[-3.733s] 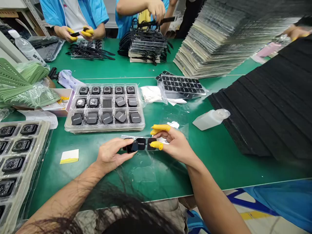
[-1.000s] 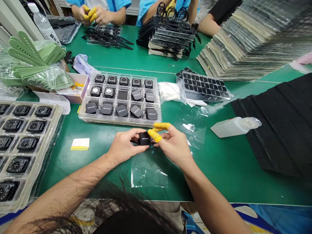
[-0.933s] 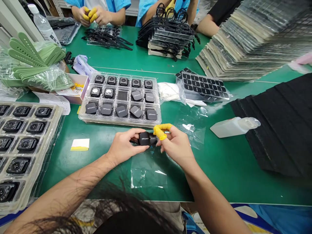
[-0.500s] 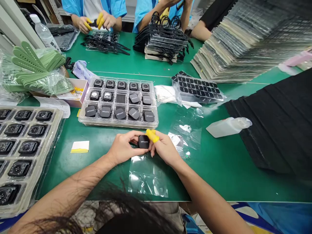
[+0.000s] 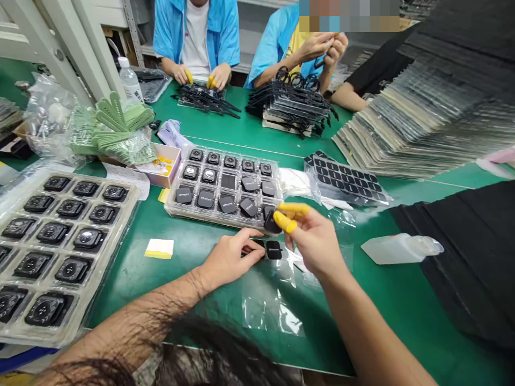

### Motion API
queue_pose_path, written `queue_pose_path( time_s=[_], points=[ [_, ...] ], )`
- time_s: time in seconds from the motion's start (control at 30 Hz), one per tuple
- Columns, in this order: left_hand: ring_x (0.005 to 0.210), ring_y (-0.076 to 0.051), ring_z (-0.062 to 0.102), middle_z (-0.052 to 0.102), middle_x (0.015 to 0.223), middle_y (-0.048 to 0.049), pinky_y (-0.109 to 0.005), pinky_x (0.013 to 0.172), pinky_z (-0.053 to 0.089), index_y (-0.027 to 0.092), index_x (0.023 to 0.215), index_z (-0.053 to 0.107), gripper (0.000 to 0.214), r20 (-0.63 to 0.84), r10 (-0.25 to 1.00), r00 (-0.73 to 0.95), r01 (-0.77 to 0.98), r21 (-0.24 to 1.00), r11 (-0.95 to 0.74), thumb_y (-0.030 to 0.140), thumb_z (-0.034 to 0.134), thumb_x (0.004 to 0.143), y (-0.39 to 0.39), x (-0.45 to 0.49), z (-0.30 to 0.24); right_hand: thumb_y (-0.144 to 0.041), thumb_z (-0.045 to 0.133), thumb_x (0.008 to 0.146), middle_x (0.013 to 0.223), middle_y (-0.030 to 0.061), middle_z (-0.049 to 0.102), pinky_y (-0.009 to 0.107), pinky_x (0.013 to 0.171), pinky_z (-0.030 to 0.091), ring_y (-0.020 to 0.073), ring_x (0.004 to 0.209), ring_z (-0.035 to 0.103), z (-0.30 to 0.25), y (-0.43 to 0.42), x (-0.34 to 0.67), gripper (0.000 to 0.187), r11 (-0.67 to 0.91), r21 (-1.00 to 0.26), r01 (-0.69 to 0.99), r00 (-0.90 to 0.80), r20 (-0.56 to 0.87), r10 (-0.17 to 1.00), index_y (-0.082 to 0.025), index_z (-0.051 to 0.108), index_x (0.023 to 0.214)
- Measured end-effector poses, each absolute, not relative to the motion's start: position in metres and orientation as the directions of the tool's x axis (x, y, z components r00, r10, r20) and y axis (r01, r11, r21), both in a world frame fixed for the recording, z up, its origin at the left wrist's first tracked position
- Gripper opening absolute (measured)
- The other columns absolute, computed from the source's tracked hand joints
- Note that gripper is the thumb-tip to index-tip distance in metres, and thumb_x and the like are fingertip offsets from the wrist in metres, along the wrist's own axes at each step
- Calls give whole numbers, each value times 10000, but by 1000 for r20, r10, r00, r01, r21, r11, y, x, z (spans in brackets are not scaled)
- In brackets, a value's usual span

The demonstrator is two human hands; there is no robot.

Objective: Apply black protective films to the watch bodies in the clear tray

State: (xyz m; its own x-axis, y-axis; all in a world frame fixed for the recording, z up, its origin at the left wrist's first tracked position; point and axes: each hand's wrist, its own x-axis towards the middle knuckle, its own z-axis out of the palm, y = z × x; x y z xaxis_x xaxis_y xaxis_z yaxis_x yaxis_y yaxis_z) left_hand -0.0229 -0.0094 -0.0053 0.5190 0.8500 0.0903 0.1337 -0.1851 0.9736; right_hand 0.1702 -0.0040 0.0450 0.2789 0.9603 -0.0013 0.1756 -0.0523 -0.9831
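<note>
My left hand (image 5: 229, 260) presses a strip of black square pads (image 5: 270, 250) flat against the green desk (image 5: 374, 289), fingers pressed together on its end. My right hand (image 5: 311, 238) pinches 1 black pad (image 5: 269, 223) between yellow-capped fingers (image 5: 285, 221), just above the strip. I judge this a peel-off step; next, the compartment tray (image 5: 177, 206) needs careful aim.

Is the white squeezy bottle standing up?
No, the white bottle lies on its side on the green table, beside the black sheets.
</note>
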Motion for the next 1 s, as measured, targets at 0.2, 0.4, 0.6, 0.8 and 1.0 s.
queue_pose_path(
  time_s=[0.2,0.4,0.6,0.8,1.0],
  points=[
    [975,-248,868,883,1105,-85,-361,983,690,202,1229,739,419,147,820,553,126,958,-257,24,641,863,-7,-22,-13,-278,782,919,977,83,776,329,702,523,188,729,645,68,120,132,169,61,-583,810,16,127,992,-188,844,1048],
    [1000,-263,867,880,1123,-82,-382,995,702,194,1203,766,427,94,828,553,142,968,-205,35,634,829,-9,-23,-10,-421,687,1042,1248,175,717,414,897,562,305,1014,721,72,137,84,336,185,-249,950,-163,108,981,-195,825,1250],
    [991,-254,867,881,1117,-83,-374,979,709,182,1225,756,406,44,836,547,161,975,-156,82,668,841,-8,-24,-4,-239,910,838,1159,158,784,408,982,582,292,1045,747,77,153,63,288,65,-520,852,-77,-1,997,-127,799,1079],
    [994,-267,864,882,1101,-94,-411,967,709,190,1176,728,315,-38,858,512,161,985,-53,132,713,867,-5,-23,4,-317,684,1014,1249,84,787,281,881,601,109,887,780,79,99,90,315,95,-858,505,-38,88,995,-114,711,1253],
    [1028,-306,848,878,1089,-81,-460,1009,689,180,1226,681,593,-117,863,491,192,981,24,295,917,695,-2,-25,13,-530,823,893,982,48,776,325,780,692,198,863,795,36,-32,131,339,49,-991,125,192,73,979,-239,701,1016]
  ],
)
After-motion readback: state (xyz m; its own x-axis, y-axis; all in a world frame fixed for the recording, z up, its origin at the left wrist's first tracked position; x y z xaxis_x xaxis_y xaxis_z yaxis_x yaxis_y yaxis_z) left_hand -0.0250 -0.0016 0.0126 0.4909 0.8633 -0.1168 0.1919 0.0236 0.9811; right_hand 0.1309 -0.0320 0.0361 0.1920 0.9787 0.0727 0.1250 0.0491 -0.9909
